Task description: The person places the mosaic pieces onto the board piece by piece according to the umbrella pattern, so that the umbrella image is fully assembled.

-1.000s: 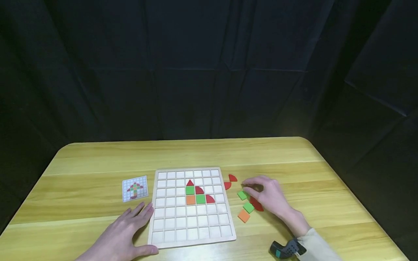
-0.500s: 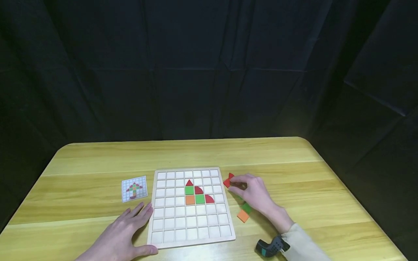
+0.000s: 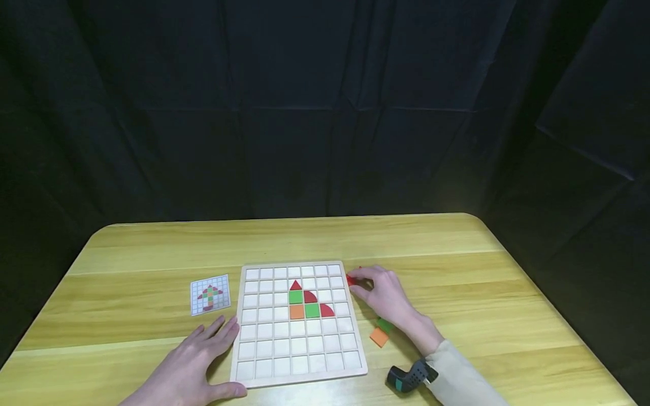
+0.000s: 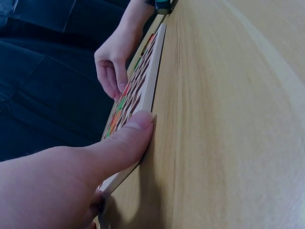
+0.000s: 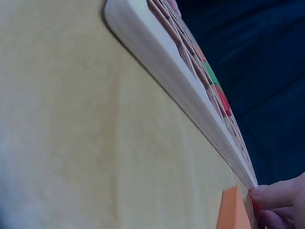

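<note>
In the head view my left hand [image 3: 190, 363] rests against the left side and front corner of a white grid board [image 3: 276, 349], fingers extended. Its thumb [image 4: 128, 138] presses the board's edge in the left wrist view. Just past the board's right side, my right hand [image 3: 383, 293] pinches a red quarter-circle tile [image 3: 350, 279] between thumb and fingertips, which partly hide it. The right wrist view shows the thumb [image 5: 276, 193] on this red tile. In the board's cells sit a red triangle [image 3: 295, 286], green squares [image 3: 312, 310], an orange square [image 3: 297, 312] and red quarter circles [image 3: 310, 296].
A small pattern card [image 3: 210, 295] lies left of the board. Below my right hand are a loose orange square [image 3: 379, 337] and a green one [image 3: 385, 325]; other loose tiles are hidden under the hand. A dark curtain [image 3: 304, 141] hangs behind the wooden table [image 3: 431, 242].
My right hand has moved left and away from me, from over the green tiles to the red tile by the board's edge, which it now pinches. The left hand stays put.
</note>
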Available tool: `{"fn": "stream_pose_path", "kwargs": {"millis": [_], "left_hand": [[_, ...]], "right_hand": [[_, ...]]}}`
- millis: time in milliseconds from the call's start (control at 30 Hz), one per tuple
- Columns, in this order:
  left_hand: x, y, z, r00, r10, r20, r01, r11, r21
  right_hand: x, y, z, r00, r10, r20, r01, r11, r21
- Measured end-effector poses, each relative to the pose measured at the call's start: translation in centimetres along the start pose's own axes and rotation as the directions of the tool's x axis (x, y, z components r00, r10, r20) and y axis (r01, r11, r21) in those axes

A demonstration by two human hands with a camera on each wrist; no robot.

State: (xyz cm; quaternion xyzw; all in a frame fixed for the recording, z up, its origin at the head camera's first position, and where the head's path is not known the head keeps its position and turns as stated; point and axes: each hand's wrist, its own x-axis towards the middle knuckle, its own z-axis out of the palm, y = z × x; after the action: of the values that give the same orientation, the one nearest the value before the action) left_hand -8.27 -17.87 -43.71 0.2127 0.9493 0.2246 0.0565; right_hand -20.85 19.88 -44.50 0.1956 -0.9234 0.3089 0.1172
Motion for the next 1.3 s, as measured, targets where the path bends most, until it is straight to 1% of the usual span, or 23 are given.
{"fn": "stream_pose_path", "kwargs": {"millis": [100,233,433,567,700,767,867,1000,1100,1167,1300], "left_hand": [[0.1,0.1,0.0,1.0,-0.013,0.011,0.013,1.0,-0.012],[0.2,0.1,-0.1,0.999,-0.025,0.02,0.026,0.999,-0.019],[0.1,0.1,0.0,1.0,-0.013,-0.006,0.013,1.0,-0.008],[0.1,0.1,0.1,1.0,-0.009,-0.018,0.009,1.0,-0.009],[0.2,0.3,0.1,1.0,-0.014,-0.009,0.014,1.0,-0.018],[0.3,0.4,0.1,1.0,-0.019,-0.004,0.018,1.0,-0.024],[0.3,0.5,0.1,1.0,-0.015,-0.007,0.014,1.0,-0.021],[0.2,0.5,0.0,1.0,-0.006,-0.022,0.006,1.0,-0.008],[0.1,0.4,0.0,1.0,-0.014,-0.021,0.014,1.0,-0.012],[0.1,0.3,0.0,1.0,-0.019,-0.014,0.018,1.0,-0.018],[0.1,0.2,0.0,1.0,0.002,-0.008,-0.002,1.0,-0.01]], "right_hand": [[0.0,-0.2,0.0,1.0,0.01,-0.021,-0.01,1.0,0.003],[0.1,-0.4,0.1,0.997,0.008,-0.074,-0.009,1.0,-0.01],[0.5,-0.2,0.4,0.994,-0.017,-0.107,0.015,1.0,-0.019],[0.7,-0.2,0.4,0.994,-0.012,-0.104,0.011,1.0,-0.01],[0.5,-0.1,-0.1,0.995,-0.014,-0.097,0.011,1.0,-0.026],[0.2,0.0,-0.5,0.994,-0.014,-0.107,0.009,0.999,-0.04],[-0.5,0.0,-1.1,0.992,0.016,-0.126,-0.024,0.998,-0.062],[-1.2,-0.2,-1.5,0.992,0.067,-0.103,-0.076,0.994,-0.083],[-1.1,-0.4,-1.3,0.994,0.076,-0.082,-0.083,0.993,-0.083],[-0.9,-0.5,-1.0,0.994,0.071,-0.083,-0.078,0.994,-0.077],[-0.3,-1.0,-0.3,0.994,0.054,-0.095,-0.06,0.996,-0.061]]}}
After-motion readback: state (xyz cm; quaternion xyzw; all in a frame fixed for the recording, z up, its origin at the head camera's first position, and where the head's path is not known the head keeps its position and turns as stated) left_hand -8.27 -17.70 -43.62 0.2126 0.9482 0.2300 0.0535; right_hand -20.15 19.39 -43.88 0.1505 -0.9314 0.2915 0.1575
